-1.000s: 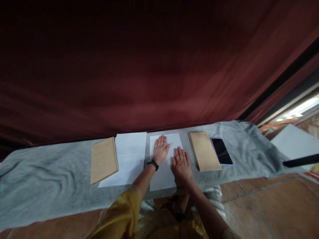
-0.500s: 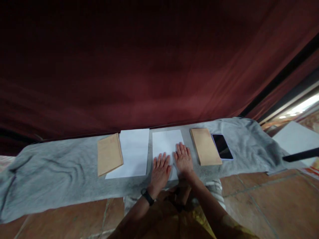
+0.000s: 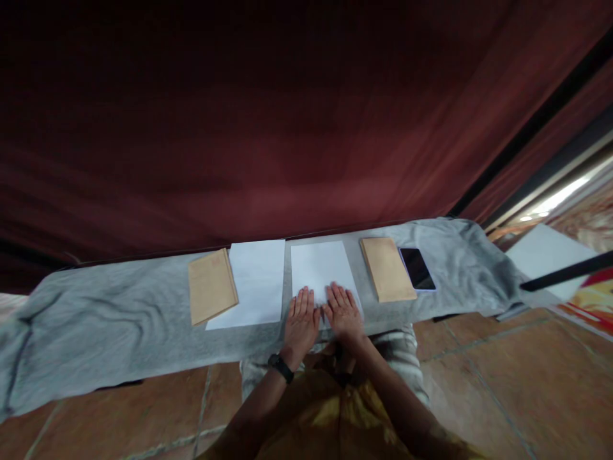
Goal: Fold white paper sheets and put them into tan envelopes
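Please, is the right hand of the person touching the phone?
No, the right hand lies flat on the white paper, apart from the phone.

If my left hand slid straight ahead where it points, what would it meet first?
Your left hand would first cross more of the white sheet beneath it, then grey cloth, and probably meet the red curtain, though depth is unclear.
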Tool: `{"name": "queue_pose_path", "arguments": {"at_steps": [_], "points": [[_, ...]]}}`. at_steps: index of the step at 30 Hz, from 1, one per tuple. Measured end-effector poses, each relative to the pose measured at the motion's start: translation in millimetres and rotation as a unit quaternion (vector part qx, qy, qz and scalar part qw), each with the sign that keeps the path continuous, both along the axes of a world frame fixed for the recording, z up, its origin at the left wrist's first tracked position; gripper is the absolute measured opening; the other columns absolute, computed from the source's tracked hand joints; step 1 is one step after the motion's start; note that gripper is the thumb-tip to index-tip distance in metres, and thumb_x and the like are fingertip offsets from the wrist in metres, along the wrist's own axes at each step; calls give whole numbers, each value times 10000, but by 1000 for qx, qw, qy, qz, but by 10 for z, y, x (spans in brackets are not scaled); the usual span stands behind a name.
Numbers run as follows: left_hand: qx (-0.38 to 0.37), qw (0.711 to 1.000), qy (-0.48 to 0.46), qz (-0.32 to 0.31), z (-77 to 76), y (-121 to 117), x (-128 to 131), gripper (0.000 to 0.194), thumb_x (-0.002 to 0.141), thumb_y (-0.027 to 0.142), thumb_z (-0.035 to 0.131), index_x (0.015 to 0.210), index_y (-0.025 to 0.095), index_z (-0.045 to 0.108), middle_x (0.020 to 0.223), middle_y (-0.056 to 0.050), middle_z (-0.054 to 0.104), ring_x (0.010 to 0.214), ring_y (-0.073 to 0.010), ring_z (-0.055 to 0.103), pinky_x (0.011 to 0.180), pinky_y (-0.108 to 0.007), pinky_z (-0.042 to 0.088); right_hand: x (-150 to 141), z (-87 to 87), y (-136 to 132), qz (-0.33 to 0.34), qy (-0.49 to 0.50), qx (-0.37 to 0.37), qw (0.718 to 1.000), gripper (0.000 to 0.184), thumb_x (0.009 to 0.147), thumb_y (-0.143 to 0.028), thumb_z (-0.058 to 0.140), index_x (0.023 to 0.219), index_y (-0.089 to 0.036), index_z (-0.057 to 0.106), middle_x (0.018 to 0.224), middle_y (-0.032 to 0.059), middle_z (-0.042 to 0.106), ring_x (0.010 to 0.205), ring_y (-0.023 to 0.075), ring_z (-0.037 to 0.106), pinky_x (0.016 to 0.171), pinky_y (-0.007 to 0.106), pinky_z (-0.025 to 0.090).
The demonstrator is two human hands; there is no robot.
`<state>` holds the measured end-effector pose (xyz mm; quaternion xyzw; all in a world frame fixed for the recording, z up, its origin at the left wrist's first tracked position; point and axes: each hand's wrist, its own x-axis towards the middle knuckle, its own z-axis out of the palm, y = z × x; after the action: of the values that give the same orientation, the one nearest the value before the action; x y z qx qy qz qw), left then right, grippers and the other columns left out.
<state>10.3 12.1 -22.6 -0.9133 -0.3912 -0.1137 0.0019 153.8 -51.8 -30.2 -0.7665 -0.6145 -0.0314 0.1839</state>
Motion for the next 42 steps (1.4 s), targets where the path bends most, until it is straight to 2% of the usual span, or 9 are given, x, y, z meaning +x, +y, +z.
{"name": "queue_pose_path", "arguments": {"at_steps": [5, 11, 20, 30, 33, 36, 39, 42], "points": [[-5, 1000, -25, 16, 14, -50, -113, 604, 1034, 388, 311, 1548, 71, 323, 1589, -175, 380, 1505, -272, 303, 1210, -486, 324, 282, -21, -285, -34, -32, 15, 999, 556, 1059, -396, 361, 1537, -112, 381, 1564, 148, 430, 1439, 284, 410, 1195, 472, 285], [-9, 1000, -17, 14, 13, -117, -231, 616, 1045, 414, 301, 1527, 34, 350, 1594, -198, 359, 1509, -294, 288, 1216, -486, 311, 382, -63, -510, -44, -43, 34, 998, 596, 1056, -429, 368, 1544, -87, 356, 1551, 175, 443, 1433, 308, 415, 1179, 494, 315], [-8, 1000, -11, 8, 5, -231, -425, 590, 1034, 378, 354, 1526, 53, 362, 1598, -182, 359, 1513, -277, 281, 1228, -469, 298, 416, -109, -702, -45, -26, 46, 998, 621, 1053, -452, 366, 1569, -111, 309, 1566, 185, 416, 1448, 321, 394, 1176, 510, 326], [-34, 999, -9, 41, 77, -223, -465, 534, 1008, 273, 366, 1505, 81, 403, 1550, -185, 441, 1460, -281, 393, 1174, -467, 389, 464, -133, -866, -39, -7, 40, 998, 607, 1052, -436, 372, 1566, -120, 308, 1575, 186, 404, 1465, 322, 364, 1178, 525, 326], [-33, 999, -25, 35, 89, -266, -371, 531, 1003, 239, 359, 1506, 70, 392, 1553, -191, 435, 1472, -282, 370, 1184, -471, 373, 415, -91, -820, -44, 7, 46, 998, 578, 1054, -367, 359, 1564, -102, 296, 1577, 196, 395, 1472, 315, 350, 1162, 534, 348], [-45, 998, -44, -27, 125, -282, -137, 529, 1016, 246, 337, 1518, 80, 368, 1574, -171, 411, 1494, -260, 327, 1202, -459, 350, 277, -16, -617, -21, 25, 47, 998, 552, 1045, -314, 354, 1553, -101, 319, 1594, 182, 372, 1484, 296, 331, 1164, 515, 355], [-62, 993, -47, -86, 158, -210, 110, 515, 1023, 256, 328, 1514, 108, 377, 1582, -142, 408, 1500, -247, 315, 1211, -467, 336, 137, 45, -364, 11, 25, 20, 999, 503, 1042, -299, 353, 1506, -116, 423, 1579, 162, 407, 1474, 293, 350, 1176, 499, 333], [-70, 994, -31, -83, 166, -77, 178, 512, 1016, 261, 363, 1504, 109, 394, 1585, -144, 403, 1501, -256, 313, 1216, -484, 322, 133, 38, -257, 1, 18, 11, 1000, 483, 1045, -312, 358, 1484, -141, 465, 1554, 151, 451, 1452, 299, 384, 1173, 512, 324]]}}
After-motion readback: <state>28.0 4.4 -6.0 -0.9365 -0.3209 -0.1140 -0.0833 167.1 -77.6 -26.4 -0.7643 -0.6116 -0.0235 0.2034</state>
